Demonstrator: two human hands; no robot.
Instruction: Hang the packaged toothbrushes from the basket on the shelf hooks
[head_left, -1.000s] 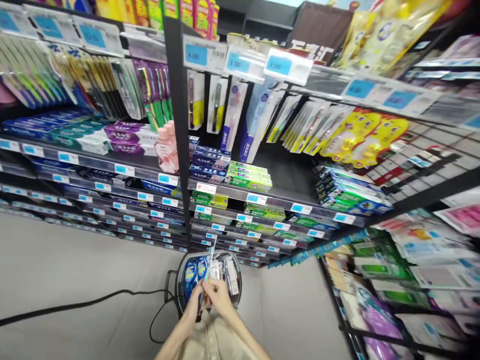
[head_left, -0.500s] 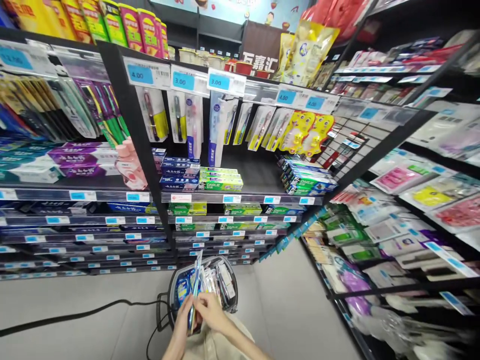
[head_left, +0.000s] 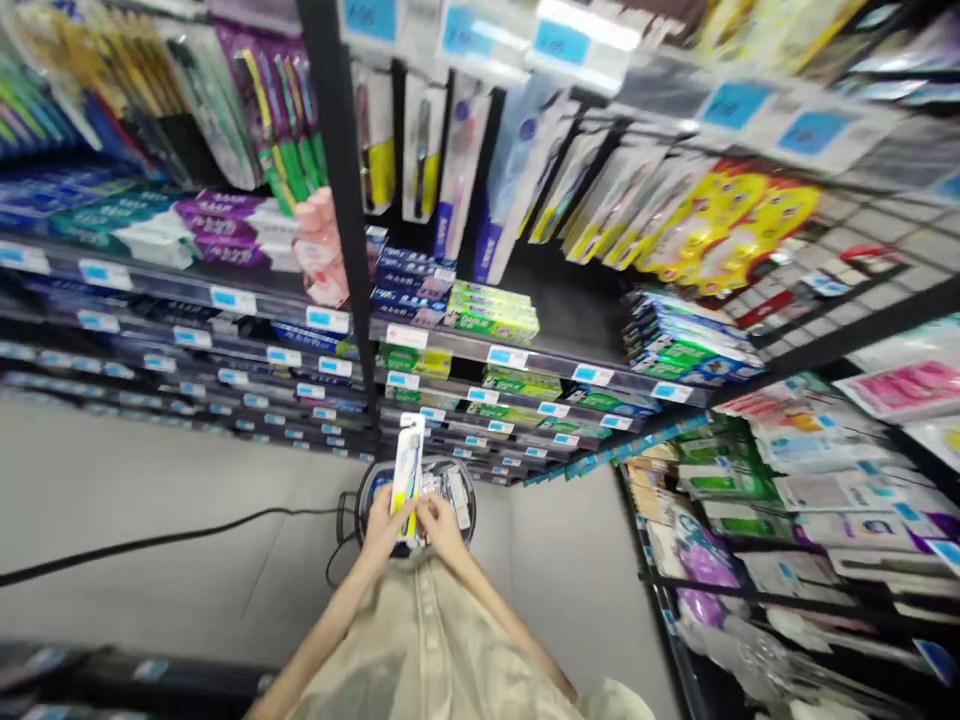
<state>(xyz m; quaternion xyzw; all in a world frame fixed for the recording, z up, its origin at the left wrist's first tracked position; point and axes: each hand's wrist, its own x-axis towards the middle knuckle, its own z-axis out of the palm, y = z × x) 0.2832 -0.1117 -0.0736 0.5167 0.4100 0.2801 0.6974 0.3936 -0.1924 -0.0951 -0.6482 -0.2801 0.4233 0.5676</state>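
Both of my hands hold one long toothbrush pack [head_left: 407, 465], white with a yellow and blue brush inside, upright over a round basket [head_left: 465, 478] on the floor. My left hand [head_left: 384, 527] grips the pack's lower left edge. My right hand [head_left: 441, 527] pinches its lower right edge. The basket holds several more packaged items, partly hidden behind my hands.
Black shelves [head_left: 450, 350] stacked with toothpaste boxes and hanging toothbrush packs fill the view ahead. A second rack [head_left: 787, 500] with packets stands at the right. A black cable [head_left: 172, 535] runs across the grey floor to the basket's handle.
The pack stood edge-on in my hands before; now its front faces me and it is raised higher above the basket. My view has tilted downward.
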